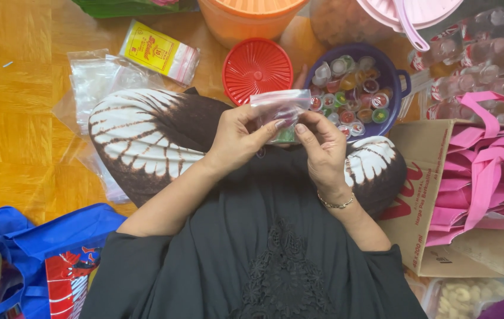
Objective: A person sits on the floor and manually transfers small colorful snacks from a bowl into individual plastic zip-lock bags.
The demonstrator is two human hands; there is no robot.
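My left hand (239, 137) and my right hand (323, 147) both pinch a small clear plastic bag (280, 107) held up over my lap. Something green shows inside its lower part, between my fingertips. Just beyond the bag sits a dark blue bowl (395, 80) filled with several small colourful jelly cups (352, 94). A red ribbed lid (256, 68) lies on the floor to the bowl's left. I sit cross-legged in a black top and brown-and-white patterned cloth (139, 139).
Clear bags (95, 80) and a yellow packet (158, 52) lie on the wooden floor at left. An orange tub (246, 18) and pink lid (408, 15) stand behind. A cardboard box (435, 207) with pink bags (488, 171) sits right; blue bags (39, 254) at lower left.
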